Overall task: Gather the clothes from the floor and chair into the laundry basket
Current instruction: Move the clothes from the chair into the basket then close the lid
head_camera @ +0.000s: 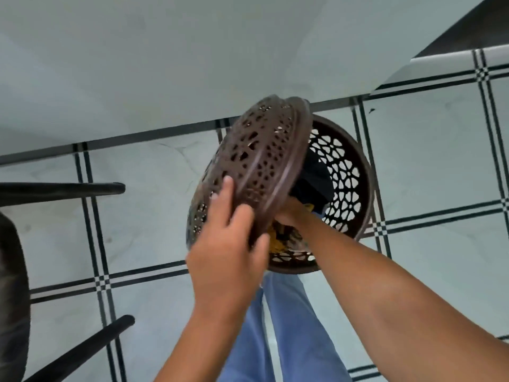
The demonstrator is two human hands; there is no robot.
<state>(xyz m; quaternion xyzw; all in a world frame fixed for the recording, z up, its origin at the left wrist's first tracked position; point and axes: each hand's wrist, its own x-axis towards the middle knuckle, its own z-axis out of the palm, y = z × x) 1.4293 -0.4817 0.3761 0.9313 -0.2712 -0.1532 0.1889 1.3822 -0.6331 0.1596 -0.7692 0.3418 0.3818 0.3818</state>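
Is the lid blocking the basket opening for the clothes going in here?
Partly. The left hand holds the lid tilted over the basket's left side; the right side is open, and the right hand reaches in with clothes.

The scene is bright and evenly lit with soft, cool light, and the pale tiled floor point(143, 227) and the wall point(137, 51) show no hard shadows and no strong glare. The wide-angle lens bends the dark lines of the floor, and this bending is stronger near the edges of the frame. The left hand point(228, 260) and the brown lid point(253, 158) are a little smeared by motion blur, and the black chair point(16, 285) at the left border is soft and dark, with few details.
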